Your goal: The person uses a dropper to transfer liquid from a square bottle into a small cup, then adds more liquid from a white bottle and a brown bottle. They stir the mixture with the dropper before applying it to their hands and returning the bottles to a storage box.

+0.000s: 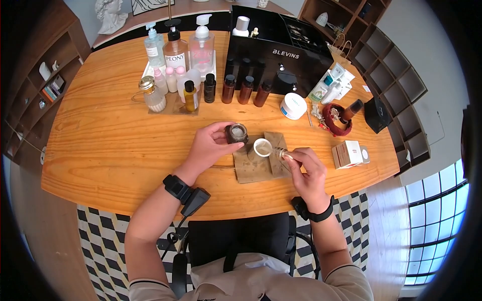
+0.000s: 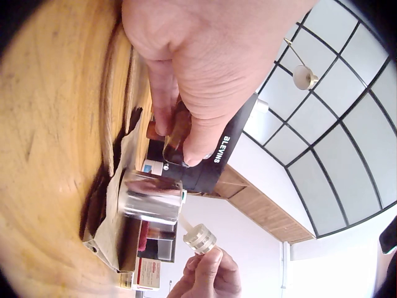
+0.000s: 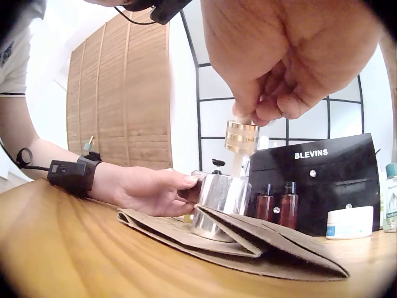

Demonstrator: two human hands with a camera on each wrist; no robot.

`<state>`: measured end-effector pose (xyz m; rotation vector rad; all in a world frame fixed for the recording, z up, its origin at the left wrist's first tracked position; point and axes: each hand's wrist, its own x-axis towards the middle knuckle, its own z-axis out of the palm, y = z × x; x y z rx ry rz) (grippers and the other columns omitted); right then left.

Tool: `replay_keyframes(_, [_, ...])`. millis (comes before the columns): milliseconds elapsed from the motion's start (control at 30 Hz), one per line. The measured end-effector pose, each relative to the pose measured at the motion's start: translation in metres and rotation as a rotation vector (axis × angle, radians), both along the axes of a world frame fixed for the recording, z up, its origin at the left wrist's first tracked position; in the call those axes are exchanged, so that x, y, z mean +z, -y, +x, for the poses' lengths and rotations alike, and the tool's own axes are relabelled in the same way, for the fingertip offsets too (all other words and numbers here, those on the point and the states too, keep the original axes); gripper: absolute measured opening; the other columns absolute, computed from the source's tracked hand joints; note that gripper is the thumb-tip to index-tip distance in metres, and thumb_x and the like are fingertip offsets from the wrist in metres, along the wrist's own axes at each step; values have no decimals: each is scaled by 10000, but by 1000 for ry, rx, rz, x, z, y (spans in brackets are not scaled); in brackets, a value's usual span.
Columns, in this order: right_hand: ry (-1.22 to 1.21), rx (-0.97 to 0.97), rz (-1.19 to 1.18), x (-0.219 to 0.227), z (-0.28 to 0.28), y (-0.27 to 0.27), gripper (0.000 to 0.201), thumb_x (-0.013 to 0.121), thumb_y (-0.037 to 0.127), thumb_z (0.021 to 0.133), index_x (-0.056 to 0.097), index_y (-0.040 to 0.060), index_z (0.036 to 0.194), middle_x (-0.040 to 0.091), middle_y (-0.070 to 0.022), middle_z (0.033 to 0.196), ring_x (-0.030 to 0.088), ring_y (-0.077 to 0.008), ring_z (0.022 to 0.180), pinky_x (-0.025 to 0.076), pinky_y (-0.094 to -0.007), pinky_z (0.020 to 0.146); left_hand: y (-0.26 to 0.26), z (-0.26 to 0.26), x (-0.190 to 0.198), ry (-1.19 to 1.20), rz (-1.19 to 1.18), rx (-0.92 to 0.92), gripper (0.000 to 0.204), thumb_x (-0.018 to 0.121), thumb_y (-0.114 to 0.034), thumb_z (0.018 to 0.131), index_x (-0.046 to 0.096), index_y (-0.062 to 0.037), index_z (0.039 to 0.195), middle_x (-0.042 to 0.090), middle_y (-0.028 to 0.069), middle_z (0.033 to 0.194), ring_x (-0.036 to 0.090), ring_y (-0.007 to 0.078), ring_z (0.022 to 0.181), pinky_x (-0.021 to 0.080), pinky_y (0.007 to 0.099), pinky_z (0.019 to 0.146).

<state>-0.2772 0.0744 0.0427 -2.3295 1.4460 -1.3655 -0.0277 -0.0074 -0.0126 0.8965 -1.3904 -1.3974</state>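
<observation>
1. One dark jar (image 1: 235, 135) is held by the left hand (image 1: 210, 143), pinched between thumb and fingers, beside the cup (image 3: 217, 202).
2. One dropper (image 3: 241, 138) is pinched at its top by the thumb and fingers of the right hand (image 1: 310, 172), and its tube is pointed at the cup's mouth.
3. One cup is set on one folded brown mat (image 1: 251, 173) on the table (image 1: 115, 165).
4. The jar's round top is shown by the head view; the cup's shiny side is shown by both wrist views.
5. Three brown bottles (image 1: 246, 91) are seen from the head, but only two clearly from the right wrist.
6. Three pump bottles (image 1: 175, 54) are shown by the head view alone.
</observation>
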Motion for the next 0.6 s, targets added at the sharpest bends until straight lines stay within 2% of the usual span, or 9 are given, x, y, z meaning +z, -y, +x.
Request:
replay_keyframes(233, [34,-25,15,5,3,-2,116,748,-8,858,722,-10,970,679,-114,889,662,-206,710,544,-281,606,-1,0,0,-8,13,4,511,808,-7,819,598,15,1284,705,62,1107,674,109,976,571,261,854])
replay_keyframes(467, [-19,0,24,7,1,1,164,760,0,841,719,-6,999,668,-123,922,660,-244,766,541,-312,640,0,0,-2,-11,11,3,506,806,2,817,599,13,1279,707,63,1109,677,110,970,572,264,857])
replay_keyframes(533, [-57,31,-13,8,3,4,183,761,-10,843,718,-31,1019,666,-106,930,626,-167,737,517,-260,636,1,0,-5,-14,6,5,506,806,1,817,600,13,1278,707,64,1108,676,109,972,571,265,858])
replay_keyframes(600, [-51,23,0,6,1,6,186,761,-16,841,718,-29,1021,665,-107,929,625,-165,739,518,-261,637,2,-1,-5,-21,1,9,505,806,1,817,600,12,1278,707,64,1107,675,109,975,571,267,860])
